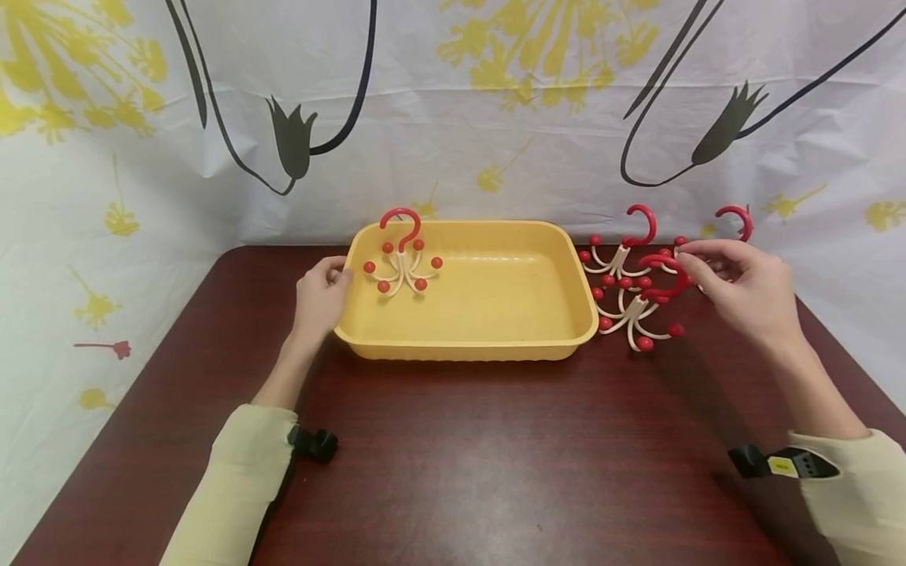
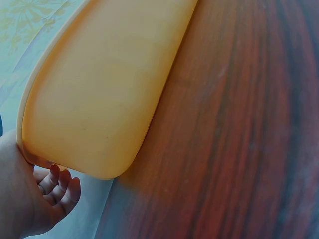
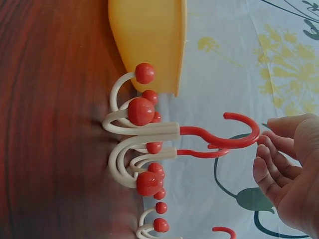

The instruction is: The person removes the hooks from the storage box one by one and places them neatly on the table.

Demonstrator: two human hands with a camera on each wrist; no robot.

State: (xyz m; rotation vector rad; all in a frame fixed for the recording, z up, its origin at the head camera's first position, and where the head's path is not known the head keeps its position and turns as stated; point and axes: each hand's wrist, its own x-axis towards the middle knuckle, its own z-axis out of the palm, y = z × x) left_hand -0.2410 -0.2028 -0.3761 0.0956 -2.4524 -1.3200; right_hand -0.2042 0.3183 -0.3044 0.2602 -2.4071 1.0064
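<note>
My left hand (image 1: 322,297) grips the left rim of a shallow yellow plastic tray (image 1: 460,353); in the left wrist view its fingers (image 2: 68,191) curl beside the tray's end. A small hanger (image 1: 402,271), with a red hook and cream arms tipped by red balls, stands inside the tray. Just right of the tray, my right hand (image 1: 753,287) reaches to another such hanger (image 1: 637,310). Thumb and fingers are slightly parted right at the curve of its red hook (image 3: 246,142) in the right wrist view. This hanger stands upright on its arms.
Behind it stand more matching hangers, one (image 1: 621,259) close to the tray's right wall and another, with its red hook (image 1: 742,220), partly hidden by my right hand. The dark brown table (image 1: 453,464) meets a white, flower-patterned cloth (image 1: 425,118) at the back.
</note>
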